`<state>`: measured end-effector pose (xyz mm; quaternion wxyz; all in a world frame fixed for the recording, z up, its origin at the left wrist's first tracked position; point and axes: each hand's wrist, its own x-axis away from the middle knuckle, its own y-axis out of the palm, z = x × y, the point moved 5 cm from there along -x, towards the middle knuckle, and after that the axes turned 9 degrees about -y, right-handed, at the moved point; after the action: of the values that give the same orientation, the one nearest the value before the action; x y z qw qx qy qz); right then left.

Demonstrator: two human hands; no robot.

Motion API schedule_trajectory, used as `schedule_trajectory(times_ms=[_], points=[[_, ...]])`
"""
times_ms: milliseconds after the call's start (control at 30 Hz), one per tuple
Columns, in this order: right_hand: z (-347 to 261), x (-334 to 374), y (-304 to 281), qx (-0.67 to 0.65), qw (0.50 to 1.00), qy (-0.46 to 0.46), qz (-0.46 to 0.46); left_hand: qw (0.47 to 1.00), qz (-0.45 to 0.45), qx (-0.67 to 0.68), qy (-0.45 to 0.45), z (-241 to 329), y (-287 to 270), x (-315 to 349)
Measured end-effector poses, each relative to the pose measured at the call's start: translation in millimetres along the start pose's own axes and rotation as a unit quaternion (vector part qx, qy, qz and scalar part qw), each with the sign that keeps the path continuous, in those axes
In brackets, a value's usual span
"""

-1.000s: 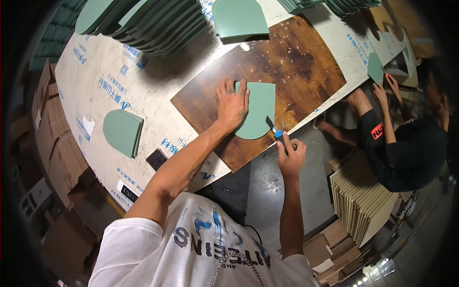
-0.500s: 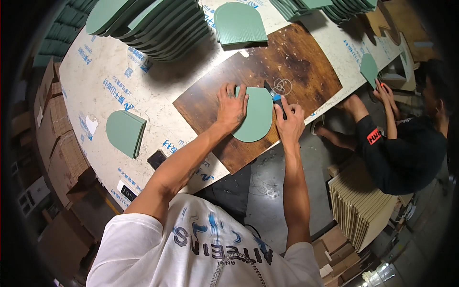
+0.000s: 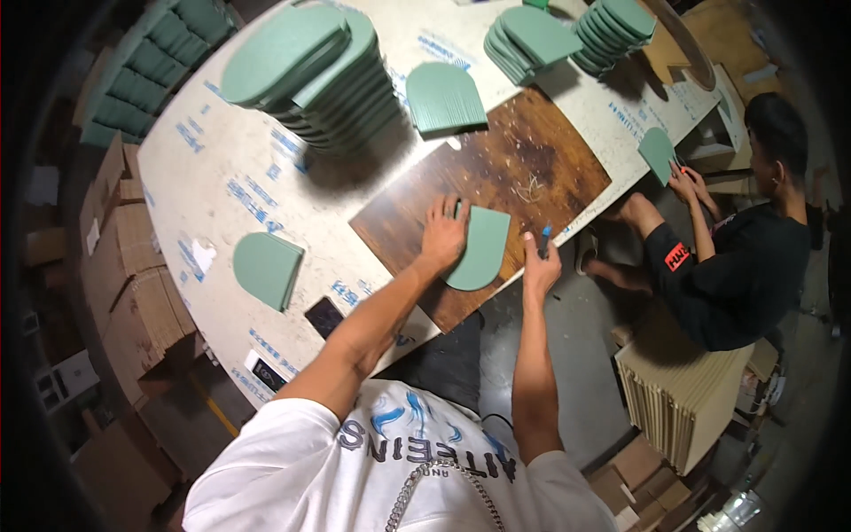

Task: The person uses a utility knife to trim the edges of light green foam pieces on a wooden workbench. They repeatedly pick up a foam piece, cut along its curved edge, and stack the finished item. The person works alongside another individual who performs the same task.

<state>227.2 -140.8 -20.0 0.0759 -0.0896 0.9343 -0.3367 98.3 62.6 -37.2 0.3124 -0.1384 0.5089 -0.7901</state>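
A green panel (image 3: 487,248) with one rounded end lies flat on a brown wood-grain board (image 3: 550,168) near the table's front edge. My left hand (image 3: 446,235) rests on the panel's left side, its fingers stretched out and pressing down. In my right hand (image 3: 542,266), closed around the handle, is a utility knife (image 3: 545,235) with a blue end pointing up. The knife is just right of the panel, apart from it. Its blade is too small to make out. Thin curled trimmings (image 3: 530,188) lie on the board beyond.
Tall stacks of green panels (image 3: 301,66) stand at the back left, smaller stacks (image 3: 532,40) at the back right. More panels lie at left (image 3: 266,270) and behind the board (image 3: 445,97). A phone (image 3: 324,316) is by my left forearm. Rightward, a co-worker (image 3: 727,257) holds a green panel.
My right hand has drawn the knife back from the panel's upper right edge, toward me and outward. My left hand stays on the panel. The whole view has shifted.
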Motion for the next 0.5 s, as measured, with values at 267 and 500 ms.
schedule_trajectory(times_ms=[267, 500], points=[[-35, -72, 21, 0.21, 0.965, -0.098, -0.124, 0.934, 0.024, 0.345, -0.09, -1, -135, 67], [101, 88, -78, 0.105, 0.994, -0.01, 0.028, 0.812, 0.401, 0.369, 0.21, 5, -496, 167]])
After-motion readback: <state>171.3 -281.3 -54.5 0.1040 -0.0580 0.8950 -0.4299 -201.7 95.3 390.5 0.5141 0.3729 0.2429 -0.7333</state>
